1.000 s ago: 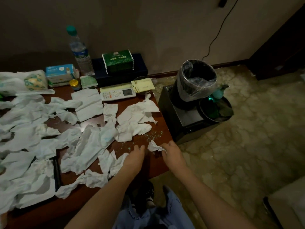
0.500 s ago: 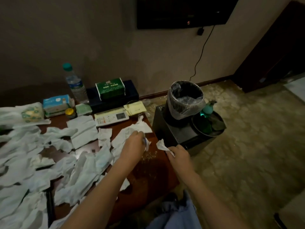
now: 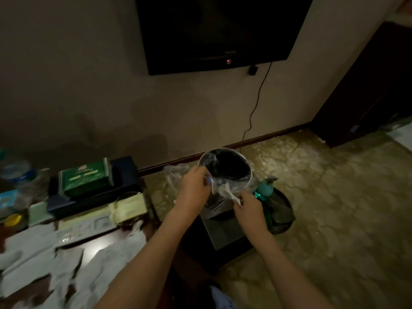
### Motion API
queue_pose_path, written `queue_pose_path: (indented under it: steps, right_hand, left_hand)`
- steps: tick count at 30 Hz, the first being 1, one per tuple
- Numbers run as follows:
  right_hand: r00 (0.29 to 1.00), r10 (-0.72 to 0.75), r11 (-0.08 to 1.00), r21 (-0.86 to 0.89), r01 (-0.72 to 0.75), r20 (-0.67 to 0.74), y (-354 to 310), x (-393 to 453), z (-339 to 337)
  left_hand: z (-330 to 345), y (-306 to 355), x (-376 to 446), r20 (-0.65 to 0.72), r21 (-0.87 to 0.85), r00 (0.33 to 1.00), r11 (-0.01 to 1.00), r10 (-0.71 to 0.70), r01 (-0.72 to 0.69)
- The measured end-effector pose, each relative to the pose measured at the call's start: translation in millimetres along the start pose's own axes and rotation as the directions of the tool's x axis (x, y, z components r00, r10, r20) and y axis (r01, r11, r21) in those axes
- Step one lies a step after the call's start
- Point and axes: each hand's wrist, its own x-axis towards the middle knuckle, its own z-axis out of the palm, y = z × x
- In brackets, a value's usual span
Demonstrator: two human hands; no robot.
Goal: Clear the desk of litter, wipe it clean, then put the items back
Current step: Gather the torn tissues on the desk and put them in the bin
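Note:
Both my hands are raised in front of the lined waste bin (image 3: 225,168), which stands off the right end of the brown desk (image 3: 93,248). My left hand (image 3: 194,188) is curled at the bin's near rim around something small, with a bit of blue showing at its fingertips. My right hand (image 3: 247,208) pinches a scrap of white tissue (image 3: 227,191) that reaches up toward the bin's rim. Several crumpled white tissues (image 3: 40,262) cover the desk at the lower left, blurred.
At the desk's back stand a green box (image 3: 84,177) on a dark case (image 3: 124,175), a yellow notepad (image 3: 127,208), a remote and a small yellow-capped jar (image 3: 14,219). The bin sits on a black stand (image 3: 225,228) next to a teal bottle (image 3: 266,189). A television hangs above.
Both hands left the desk's front right corner and rose to the bin, the right one still holding its tissue scrap. The view tilted up and right, off most of the desk.

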Motion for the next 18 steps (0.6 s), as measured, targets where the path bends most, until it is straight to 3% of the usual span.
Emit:
queue_pose_path:
  steps: [8, 12, 18]
  right_hand:
    - [0.999, 0.023, 1.000, -0.018, -0.023, 0.027, 38.3, 127.1, -31.5]
    - [0.997, 0.027, 0.998, -0.051, -0.024, 0.068, 57.3, 158.1, -25.0]
    - [0.985, 0.072, 0.994, -0.095, -0.058, 0.155, 81.4, 186.7, -13.4]
  left_hand:
    - [79.9, 12.6, 111.4, 0.012, -0.089, 0.997, 0.993, -0.074, 0.075]
    - [119.1, -5.3, 141.1, 0.040, -0.156, 0.975, 0.962, -0.220, 0.224]
    - [168.3, -41.7, 162.3, 0.095, -0.115, 0.914, 0.907, -0.395, 0.404]
